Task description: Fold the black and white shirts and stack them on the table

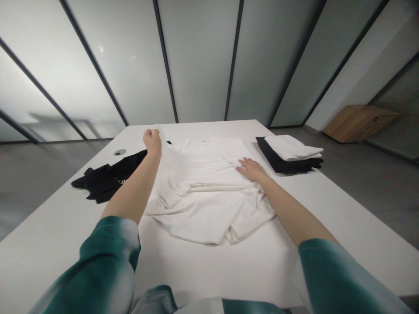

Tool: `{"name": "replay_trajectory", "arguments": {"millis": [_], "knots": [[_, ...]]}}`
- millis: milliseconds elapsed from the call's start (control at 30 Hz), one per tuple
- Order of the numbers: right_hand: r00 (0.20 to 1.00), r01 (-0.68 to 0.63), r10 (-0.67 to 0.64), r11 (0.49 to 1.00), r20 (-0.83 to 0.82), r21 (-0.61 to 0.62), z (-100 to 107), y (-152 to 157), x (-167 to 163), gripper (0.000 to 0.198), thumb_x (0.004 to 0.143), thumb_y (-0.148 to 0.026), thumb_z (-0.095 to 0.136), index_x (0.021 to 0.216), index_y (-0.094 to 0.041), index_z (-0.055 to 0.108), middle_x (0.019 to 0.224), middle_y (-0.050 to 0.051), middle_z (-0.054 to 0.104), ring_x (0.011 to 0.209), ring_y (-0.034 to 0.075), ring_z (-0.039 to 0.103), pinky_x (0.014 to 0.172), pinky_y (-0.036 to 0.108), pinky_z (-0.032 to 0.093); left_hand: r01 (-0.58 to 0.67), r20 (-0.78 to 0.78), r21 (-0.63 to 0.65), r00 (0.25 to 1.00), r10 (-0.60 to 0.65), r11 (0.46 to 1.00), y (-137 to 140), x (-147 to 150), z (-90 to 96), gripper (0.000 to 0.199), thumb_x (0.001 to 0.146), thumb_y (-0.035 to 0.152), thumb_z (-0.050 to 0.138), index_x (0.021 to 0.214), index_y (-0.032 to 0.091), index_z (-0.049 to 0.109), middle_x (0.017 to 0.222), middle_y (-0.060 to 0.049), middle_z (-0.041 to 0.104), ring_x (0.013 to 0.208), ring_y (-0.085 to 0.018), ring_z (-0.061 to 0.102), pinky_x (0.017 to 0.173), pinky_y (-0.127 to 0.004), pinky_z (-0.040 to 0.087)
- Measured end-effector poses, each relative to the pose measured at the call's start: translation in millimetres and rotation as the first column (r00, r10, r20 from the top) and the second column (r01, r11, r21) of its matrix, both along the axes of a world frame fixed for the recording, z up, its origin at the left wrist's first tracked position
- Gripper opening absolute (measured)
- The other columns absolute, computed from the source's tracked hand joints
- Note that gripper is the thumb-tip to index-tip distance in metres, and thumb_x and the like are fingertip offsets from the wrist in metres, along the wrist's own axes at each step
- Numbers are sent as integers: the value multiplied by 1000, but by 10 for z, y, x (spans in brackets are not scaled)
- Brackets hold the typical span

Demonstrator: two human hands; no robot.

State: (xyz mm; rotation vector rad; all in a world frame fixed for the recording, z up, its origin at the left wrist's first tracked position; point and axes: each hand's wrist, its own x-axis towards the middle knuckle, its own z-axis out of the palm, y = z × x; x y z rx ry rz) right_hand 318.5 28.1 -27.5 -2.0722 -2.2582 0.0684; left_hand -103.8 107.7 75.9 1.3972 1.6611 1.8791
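A white T-shirt (206, 170) lies spread on the table before me, with wrinkles across its middle and its near part loosely bunched. My left hand (152, 140) is closed on the shirt's far left edge and lifts that side off the table. Flat on the right side of the shirt rests my right hand (251, 169), its fingers stretched out. Just left of the shirt lies a crumpled black garment (108, 176) with a bit of white print, partly behind my left forearm.
On the right of the white table (209, 272) sits a stack of folded clothes, a white one (291, 147) above black ones (278, 163). A round grey disc (119, 152) is set in the tabletop at left. Frosted panels stand behind; a wooden cabinet (360, 123) is at far right.
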Motion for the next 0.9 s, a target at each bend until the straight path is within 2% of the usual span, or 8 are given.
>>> {"name": "replay_trajectory", "arguments": {"millis": [67, 133, 200, 233, 400, 500, 667, 900], "knots": [[1000, 1, -1, 1000, -1, 10, -15, -3, 3, 63, 100, -57, 36, 152, -23, 44, 161, 10, 35, 148, 30, 33, 119, 47, 28, 287, -164, -159, 936, -312, 945, -30, 354, 38, 20, 88, 36, 51, 86, 17, 57, 78, -2, 57, 83, -18, 58, 75, -29, 48], [1000, -8, 8, 1000, -5, 25, -30, -6, 10, 62, 99, -56, 37, 151, -23, 45, 161, 11, 36, 147, 30, 35, 119, 46, 29, 522, -268, -377, 729, -630, 765, -109, 612, 16, 33, 87, 41, 56, 107, 17, 64, 101, -7, 68, 101, -22, 62, 87, -33, 49], [1000, -18, 18, 999, -12, 50, -31, -11, 20, 59, 99, -53, 39, 148, -22, 49, 159, 12, 39, 145, 30, 38, 118, 46, 31, 554, -323, -540, 560, -763, 634, -200, 732, -58, 46, 89, 45, 55, 126, 18, 61, 125, -10, 66, 117, -25, 60, 96, -34, 47], [1000, -22, 23, 997, -19, 68, -21, -15, 25, 57, 99, -51, 40, 146, -21, 51, 157, 12, 42, 144, 30, 40, 117, 45, 32, 513, -362, -592, 520, -774, 621, -242, 744, -109, 50, 90, 46, 52, 132, 19, 58, 132, -11, 64, 122, -26, 59, 99, -34, 46], [998, 4, 8, 985, -69, 170, 102, -61, -35, 49, 99, -40, 38, 132, -14, 63, 139, 15, 60, 130, 29, 53, 110, 42, 39, 210, -608, -691, 346, -714, 691, -424, 677, -430, 54, 96, 43, 43, 143, 18, 52, 147, -11, 55, 133, -24, 53, 112, -33, 38], [998, 0, 8, 989, -55, 149, 134, -85, -163, 51, 100, -43, 36, 137, -16, 59, 142, 15, 58, 132, 31, 51, 111, 45, 38, 77, -655, -722, 246, -715, 688, -556, 752, -622, 59, 98, 48, 38, 146, 15, 48, 154, -15, 47, 144, -26, 42, 117, -36, 31], [999, 1, 0, 1000, 38, -31, 43, -36, -344, 68, 98, -59, 37, 155, -22, 38, 162, 15, 31, 148, 39, 30, 116, 59, 26, -104, -672, -734, 256, -695, 671, -676, 964, -824, 78, 95, 67, 31, 157, 19, 31, 166, -18, 20, 152, -38, 20, 118, -59, 22], [999, 7, -3, 997, 48, -80, 77, 347, -422, 73, 99, -61, 28, 158, -19, 32, 165, 17, 24, 150, 39, 23, 118, 60, 21, -105, -691, -713, 270, -670, 693, -258, 932, -891, 83, 94, 69, 25, 160, 19, 25, 167, -17, 15, 154, -37, 14, 120, -59, 16]]}}
